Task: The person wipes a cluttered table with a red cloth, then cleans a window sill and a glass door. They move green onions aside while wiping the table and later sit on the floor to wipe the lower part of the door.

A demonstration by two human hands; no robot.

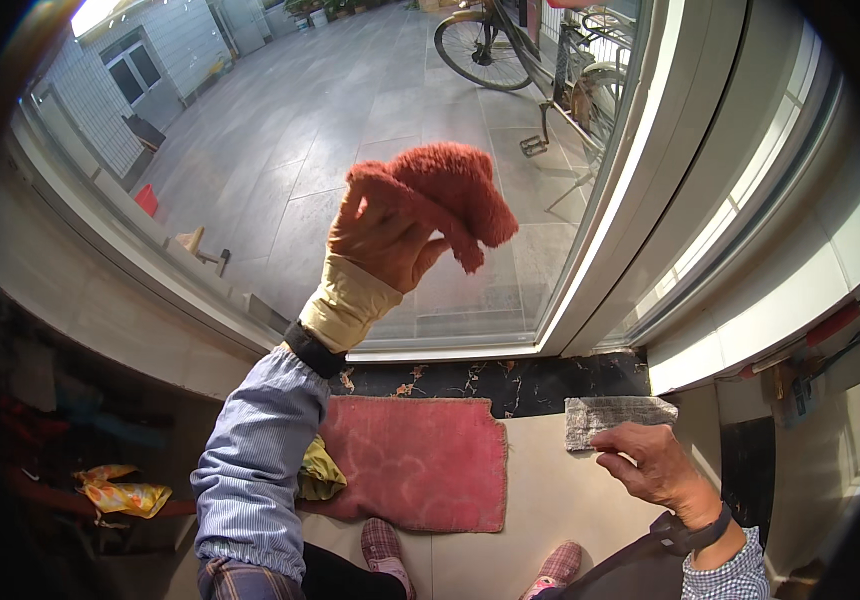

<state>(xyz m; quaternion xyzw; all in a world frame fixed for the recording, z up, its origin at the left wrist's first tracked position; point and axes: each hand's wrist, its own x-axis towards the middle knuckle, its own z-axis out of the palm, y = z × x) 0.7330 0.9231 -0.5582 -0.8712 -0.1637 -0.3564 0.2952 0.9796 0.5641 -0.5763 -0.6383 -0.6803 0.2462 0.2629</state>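
Observation:
In my left hand [388, 244] is a fluffy red cloth [448, 184], held up in front of the glass pane [370, 315] of a white-framed door. I cannot tell whether the cloth touches the glass. The cloth hides some of the fingertips. A pale cuff, a black band and a blue striped sleeve cover that wrist and arm. My right hand [647, 465] hangs lower at the right with loosely bent fingers, thumb apart and nothing visible in it. Behind it in view, a grey woven cloth [621, 412] lies by the door sill.
A red mat [422, 465] lies on the tiled floor, with a yellow-green crumpled item [321, 472] at its left. My feet in plaid shoes [383, 546] stand just behind it. Beyond the glass are a bicycle [542, 82] and a small stool [201, 251]. A black stone sill [445, 379] borders the door.

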